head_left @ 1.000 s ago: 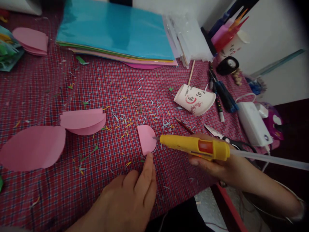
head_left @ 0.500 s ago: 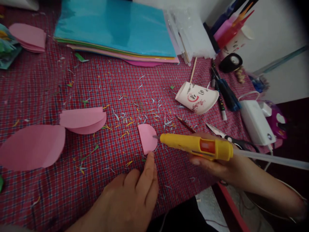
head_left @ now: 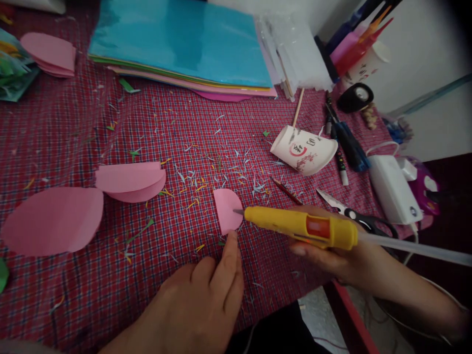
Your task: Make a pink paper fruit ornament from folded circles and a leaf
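Observation:
A small pink paper petal [head_left: 224,210] lies flat on the checked cloth. My left hand [head_left: 201,295] stretches its index finger forward so that the fingertip meets the petal's near edge; its other fingers bend slightly and hold nothing. Wrapped in my right hand [head_left: 328,260] is a yellow hot glue gun [head_left: 287,223], whose metal nozzle points left and rests on or just over the petal's right side. A clear glue stick [head_left: 413,247] sticks out of the gun's back, and a small orange light glows on its underside. The gun hides part of the right-hand fingers.
Larger pink petals [head_left: 53,221] and a folded pair [head_left: 131,181] lie left. Coloured sheets [head_left: 180,44] are stacked behind. A cut paper cup [head_left: 304,150], a pencil [head_left: 285,190], scissors [head_left: 354,215] and a white power adapter [head_left: 394,189] sit right. Paper scraps litter the cloth.
The whole view has shifted slightly, so things appear a little farther right. Both hands and the glue gun keep nearly the same place relative to the small petal.

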The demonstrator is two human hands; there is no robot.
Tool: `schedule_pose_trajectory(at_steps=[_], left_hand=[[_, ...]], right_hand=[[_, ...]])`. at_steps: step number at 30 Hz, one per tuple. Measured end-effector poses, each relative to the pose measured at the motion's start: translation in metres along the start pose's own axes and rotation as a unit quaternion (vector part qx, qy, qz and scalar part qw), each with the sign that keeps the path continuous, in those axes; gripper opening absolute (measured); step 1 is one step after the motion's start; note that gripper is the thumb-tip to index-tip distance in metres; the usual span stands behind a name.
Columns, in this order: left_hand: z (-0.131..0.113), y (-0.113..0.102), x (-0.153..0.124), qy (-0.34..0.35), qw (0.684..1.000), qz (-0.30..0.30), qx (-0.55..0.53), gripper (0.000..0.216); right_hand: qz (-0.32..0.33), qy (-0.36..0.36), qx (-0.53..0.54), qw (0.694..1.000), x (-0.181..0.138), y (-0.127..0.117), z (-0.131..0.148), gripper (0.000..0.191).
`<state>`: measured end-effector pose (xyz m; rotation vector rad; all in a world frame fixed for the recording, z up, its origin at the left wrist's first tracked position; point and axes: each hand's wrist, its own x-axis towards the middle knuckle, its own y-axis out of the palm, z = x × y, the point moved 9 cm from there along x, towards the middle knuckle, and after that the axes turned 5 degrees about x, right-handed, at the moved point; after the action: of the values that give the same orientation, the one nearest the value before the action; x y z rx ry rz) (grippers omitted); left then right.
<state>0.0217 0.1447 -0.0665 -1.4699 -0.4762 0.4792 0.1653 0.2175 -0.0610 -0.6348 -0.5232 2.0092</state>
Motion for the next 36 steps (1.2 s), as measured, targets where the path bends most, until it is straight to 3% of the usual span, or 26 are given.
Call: schedule_pose_trajectory(at_steps=[6, 12, 19, 27, 36], left_hand=[[0.001, -0.001, 0.000, -0.005, 1.000, -0.009, -0.001, 0.038], [0.003, -0.006, 0.003, 0.006, 1.000, 0.005, 0.008, 0.039], [0.003, -0.003, 0.002, 0.003, 1.000, 0.015, -0.004, 0.040], [0.002, 0.000, -0.001, -0.006, 1.000, 0.002, -0.004, 0.042], [0.002, -0.002, -0.001, -0.003, 1.000, -0.022, 0.006, 0.038]], right_hand=[[-0.028, -0.022, -0.010, 0.999, 0.013, -0.004, 0.000, 0.034], [-0.005, -0.054, -0.039, 0.998, 0.006, -0.001, 0.011, 0.028], [0.005, -0.040, -0.039, 0.998, 0.000, 0.001, 0.010, 0.028], [0.002, 0.029, 0.027, 0.999, 0.003, -0.003, 0.000, 0.029], [0.019, 0.029, 0.062, 0.997, 0.009, 0.005, 0.003, 0.031]])
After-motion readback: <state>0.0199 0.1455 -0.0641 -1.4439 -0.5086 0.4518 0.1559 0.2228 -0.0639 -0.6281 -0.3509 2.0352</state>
